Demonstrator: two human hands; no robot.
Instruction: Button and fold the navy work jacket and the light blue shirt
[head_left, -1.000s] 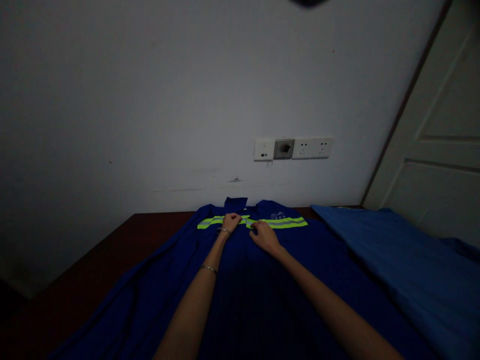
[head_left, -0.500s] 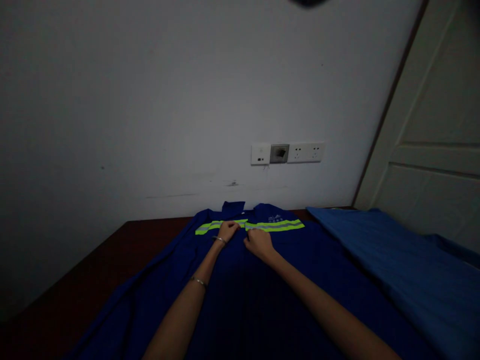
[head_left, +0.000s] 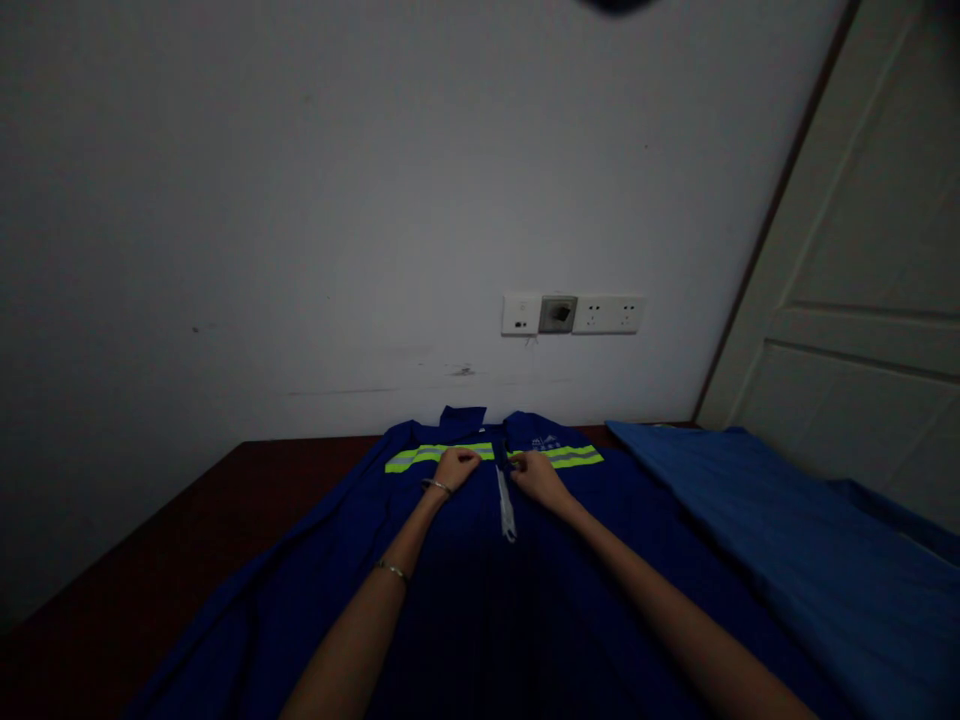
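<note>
A dark blue work jacket (head_left: 450, 580) lies spread flat, collar towards the wall, with a yellow-green and grey reflective band (head_left: 420, 457) across its chest. My left hand (head_left: 455, 468) is closed in a pinch on the left front edge, at the band. Opposite it, my right hand (head_left: 541, 478) pinches the right front edge, drawn a little aside. Between the two edges the front gapes near the chest, and a pale grey-white strip (head_left: 507, 510) shows in the gap. The exact fold under each set of fingertips is hidden.
The jacket rests on a dark red-brown table (head_left: 187, 530) against a white wall. To the right lies a lighter blue cloth (head_left: 780, 530). Sockets and switches (head_left: 571, 315) are set in the wall, and a pale panelled door (head_left: 862, 330) stands at the far right.
My right hand has moved slightly right and drawn the right front edge with it. The chest opening has parted, and the pale strip has come into sight. My left hand stays nearly in place.
</note>
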